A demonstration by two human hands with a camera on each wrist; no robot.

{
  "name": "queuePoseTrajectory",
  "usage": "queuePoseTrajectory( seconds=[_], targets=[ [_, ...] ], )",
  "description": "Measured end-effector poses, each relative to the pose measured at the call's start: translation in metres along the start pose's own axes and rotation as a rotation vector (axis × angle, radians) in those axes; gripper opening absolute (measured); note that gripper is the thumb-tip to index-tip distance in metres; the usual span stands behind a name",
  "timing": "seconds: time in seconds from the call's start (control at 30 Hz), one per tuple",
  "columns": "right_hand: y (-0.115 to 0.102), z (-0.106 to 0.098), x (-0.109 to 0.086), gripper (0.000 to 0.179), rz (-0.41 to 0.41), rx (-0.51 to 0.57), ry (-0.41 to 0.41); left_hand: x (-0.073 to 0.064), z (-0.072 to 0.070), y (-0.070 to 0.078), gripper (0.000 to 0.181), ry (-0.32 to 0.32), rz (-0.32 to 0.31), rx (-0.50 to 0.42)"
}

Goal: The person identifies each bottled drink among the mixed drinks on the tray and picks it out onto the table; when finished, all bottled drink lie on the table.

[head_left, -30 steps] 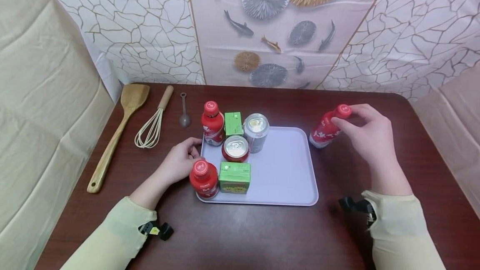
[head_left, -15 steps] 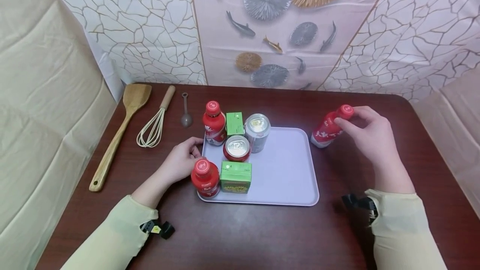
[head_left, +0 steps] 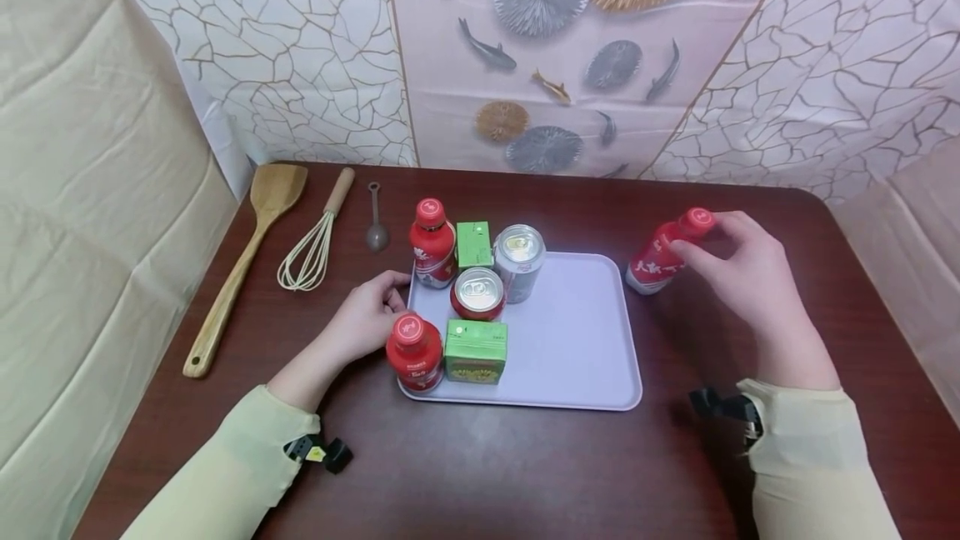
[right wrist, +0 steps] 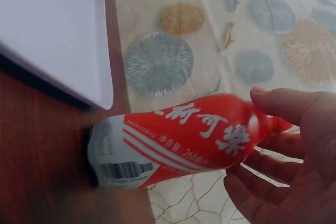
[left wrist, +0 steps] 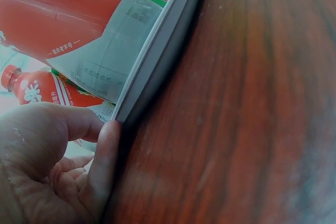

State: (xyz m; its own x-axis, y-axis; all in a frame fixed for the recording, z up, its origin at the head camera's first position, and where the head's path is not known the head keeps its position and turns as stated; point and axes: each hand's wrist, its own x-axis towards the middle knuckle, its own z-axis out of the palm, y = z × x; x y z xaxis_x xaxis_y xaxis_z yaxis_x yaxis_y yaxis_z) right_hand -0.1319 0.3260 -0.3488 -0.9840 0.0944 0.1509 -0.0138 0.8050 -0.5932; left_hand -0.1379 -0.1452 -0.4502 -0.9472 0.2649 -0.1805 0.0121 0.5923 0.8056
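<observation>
My left hand [head_left: 367,315] pinches the left rim of a pale lilac tray [head_left: 566,332] between thumb and fingers [left wrist: 107,145], seen close up in the left wrist view. To the right of the tray, my right hand [head_left: 742,273] holds a red drink bottle [head_left: 658,259] by its neck. That bottle has its base at the tabletop. On the tray's left part stand two more red bottles [head_left: 432,248] [head_left: 415,357], two green drink cartons [head_left: 473,245] [head_left: 476,354], a silver can [head_left: 519,265] and a red can [head_left: 477,294].
Left of the tray lie a wooden spatula [head_left: 247,257], a whisk [head_left: 315,232] with a wooden handle and a small grey measuring spoon [head_left: 377,219]. Patterned cloth [head_left: 300,48] hangs behind the dark wooden table [head_left: 480,473].
The head view has shifted slightly, so everything sits a little further right in it. Both hands keep their holds, and the bottles, cans and cartons stand as before.
</observation>
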Motion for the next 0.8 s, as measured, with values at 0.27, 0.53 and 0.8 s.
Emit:
queuePoseTrajectory(
  seconds=[0.27, 0.53, 0.8],
  targets=[
    [-0.024, -0.011, -0.005, 0.058, -0.065, -0.017, 0.108, -0.004, -0.005, 0.000, 0.052, 0.014, 0.003, -0.002],
    [-0.074, 0.001, -0.025, 0.044, -0.280, 0.168, 0.214, -0.005, -0.009, -0.003, 0.052, 0.024, -0.001, -0.001],
    [-0.102, 0.035, -0.037, 0.042, -0.446, 0.284, -0.045, -0.001, -0.001, 0.001, 0.051, 0.013, 0.014, -0.007]
  ],
)
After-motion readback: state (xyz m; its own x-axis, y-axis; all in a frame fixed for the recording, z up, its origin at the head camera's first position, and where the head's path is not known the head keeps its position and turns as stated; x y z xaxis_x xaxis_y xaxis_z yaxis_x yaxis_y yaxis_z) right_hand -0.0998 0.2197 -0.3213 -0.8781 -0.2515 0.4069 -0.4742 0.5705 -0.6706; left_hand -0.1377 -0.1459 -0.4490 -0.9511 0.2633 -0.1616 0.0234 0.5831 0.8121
